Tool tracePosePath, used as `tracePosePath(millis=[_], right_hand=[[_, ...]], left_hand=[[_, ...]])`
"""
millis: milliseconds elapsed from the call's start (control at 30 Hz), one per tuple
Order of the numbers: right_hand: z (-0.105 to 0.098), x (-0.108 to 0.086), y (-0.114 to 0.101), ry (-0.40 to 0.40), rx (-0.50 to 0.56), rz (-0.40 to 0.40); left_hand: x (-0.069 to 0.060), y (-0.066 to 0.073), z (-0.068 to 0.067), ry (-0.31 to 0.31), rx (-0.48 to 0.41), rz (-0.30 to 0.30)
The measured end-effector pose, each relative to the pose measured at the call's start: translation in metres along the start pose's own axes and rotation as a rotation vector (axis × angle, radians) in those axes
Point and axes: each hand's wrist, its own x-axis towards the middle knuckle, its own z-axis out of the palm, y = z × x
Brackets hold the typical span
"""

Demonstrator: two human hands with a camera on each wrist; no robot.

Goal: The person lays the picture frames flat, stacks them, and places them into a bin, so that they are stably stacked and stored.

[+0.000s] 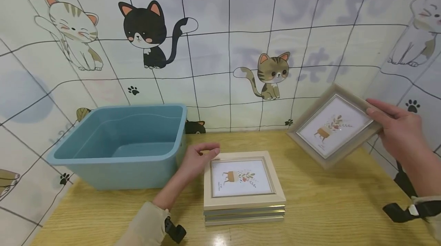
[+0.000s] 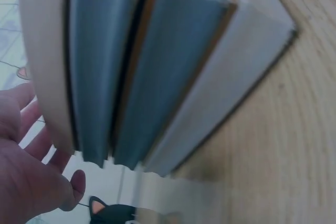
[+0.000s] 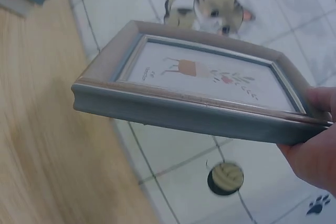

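My right hand [image 1: 401, 129] grips a grey-beige picture frame [image 1: 334, 127] by its right edge, tilted and raised above the right of the table. Behind its glass is a print of a brown pot with leaves. Several more picture frames [image 1: 242, 179] lie stacked near the table's middle, a cream one on top, with blue-grey sides showing below it in the left wrist view. At the stack's back left corner is my left hand [image 1: 197, 160], fingers loosely bent, thumb apart from them. Whether its fingertips touch the top frame I cannot tell.
A light blue plastic tub [image 1: 120, 173] stands on the wooden table [image 1: 330, 211], left of the stack. Behind the table hangs a white gridded cloth [image 1: 213, 54] printed with cats. The table's right edge runs below the raised frame.
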Motion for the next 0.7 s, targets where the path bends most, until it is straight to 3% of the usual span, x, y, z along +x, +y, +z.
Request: tracePosePath(millis=[200,367,700], right_hand=[[0.021,-0.023,-0.017,-0.084,0.228,-0.074],[0.037,-0.033,-0.025,-0.196,0.449,-0.106],[0.067,-0.054,-0.025,-0.324,0.479,-0.027]], left_hand=[[-0.004,0.018,-0.002,-0.023,0.021,0.159],[-0.008,0.035,-0.003,-0.069,0.018,0.247],[-0.024,0.074,0.003,-0.173,-0.034,0.386]])
